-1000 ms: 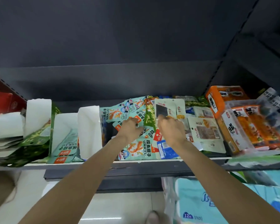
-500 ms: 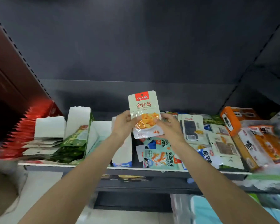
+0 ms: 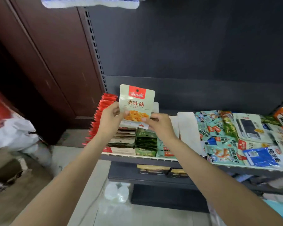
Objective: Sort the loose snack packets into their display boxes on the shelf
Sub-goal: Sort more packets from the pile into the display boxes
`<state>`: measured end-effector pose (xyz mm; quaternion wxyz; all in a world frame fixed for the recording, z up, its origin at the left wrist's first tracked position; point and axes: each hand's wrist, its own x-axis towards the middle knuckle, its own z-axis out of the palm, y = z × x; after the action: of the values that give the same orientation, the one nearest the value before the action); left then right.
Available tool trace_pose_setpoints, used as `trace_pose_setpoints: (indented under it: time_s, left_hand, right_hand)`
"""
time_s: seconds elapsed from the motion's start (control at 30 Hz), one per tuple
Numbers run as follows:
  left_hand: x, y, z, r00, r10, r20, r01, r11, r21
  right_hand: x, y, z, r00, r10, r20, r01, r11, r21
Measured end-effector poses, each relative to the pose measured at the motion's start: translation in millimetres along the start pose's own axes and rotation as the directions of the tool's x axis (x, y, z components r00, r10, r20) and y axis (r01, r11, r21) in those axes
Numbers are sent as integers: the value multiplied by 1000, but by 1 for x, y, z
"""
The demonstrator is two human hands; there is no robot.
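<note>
Because its label apparently had to be read and matched, the pale mushroom packet (image 3: pixel 136 106) was pinched upright by its lower corners between the left hand (image 3: pixel 110 119) and right hand (image 3: pixel 159 126), above the display boxes (image 3: pixel 124 138) at the shelf (image 3: pixel 153 158) end.

You hold the pale snack packet (image 3: pixel 136 103) upright, left hand (image 3: pixel 109 119) and right hand (image 3: pixel 160 126) pinching its lower corners above the display boxes (image 3: pixel 134 141), loose packets (image 3: pixel 227 141) heaped on the shelf (image 3: pixel 153 159) to your right.
</note>
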<state>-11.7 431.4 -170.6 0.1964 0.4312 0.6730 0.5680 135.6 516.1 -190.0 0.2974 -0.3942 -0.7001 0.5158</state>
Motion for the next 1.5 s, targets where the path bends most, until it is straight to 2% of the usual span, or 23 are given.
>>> trace_pose_setpoints:
  time_s: [0.2, 0.33, 0.43, 0.53, 0.63, 0.73, 0.8, 0.9, 0.97, 1.1, 1.2, 1.3, 1.4, 1.5]
  left_hand:
    - [6, -18, -46, 996, -22, -89, 32, 993, 113]
    - [3, -28, -57, 999, -31, -27, 36, 967, 252]
    - [-1, -36, -65, 1000, -26, -5, 27, 957, 289]
    - [-1, -40, -72, 999, 40, 23, -45, 931, 362]
    - [1, -44, -72, 983, 82, 164, -155, 848, 506]
    - [-2, -47, -61, 935, -39, 352, -193, 778, 597]
    - [-4, -47, -53, 929, -62, 366, -207, 733, 648]
    - [-8, -43, -40, 941, -14, 339, -253, 636, 729]
    - [-10, -36, -28, 942, 17, 335, -273, 616, 739]
    - [-10, -16, 17, 932, 123, 340, -338, 628, 700]
    - [-10, 5, 76, 860, 210, 464, -483, 627, 612]
    - [-14, 29, 150, 786, 222, 578, -562, 647, 516]
    - [-16, 44, 225, 791, 163, 589, -508, 711, 486]
    - [-12, 41, 291, 842, 8, 540, -340, 785, 518]
  right_hand:
    - [12, -4, 43, 1000, -9, 7, 10, 980, -197]
    - [10, -3, 51, 994, 27, 108, 8, 950, -311]
    - [3, -11, 52, 992, -97, 81, 117, 942, -313]
    - [1, -12, 54, 980, -194, 48, 197, 896, -399]
    - [5, -5, 55, 986, -112, 121, 158, 855, -494]
    - [6, -4, 54, 991, -80, 105, 121, 865, -487]
    - [5, -5, 51, 989, -92, 114, 135, 870, -473]
    - [3, -7, 42, 984, -21, 177, 106, 865, -490]
    - [-1, -4, 30, 989, 0, 149, 65, 900, -430]
    - [-10, 7, -12, 1000, 0, -2, 0, 938, -347]
    - [-9, 25, -58, 990, 40, -137, -77, 956, -281]
    - [-11, 48, -111, 967, 64, -245, -135, 949, -285]
    - [-14, 79, -173, 939, 114, -325, -216, 929, -300]
    - [-13, 116, -238, 918, 160, -362, -299, 881, -368]
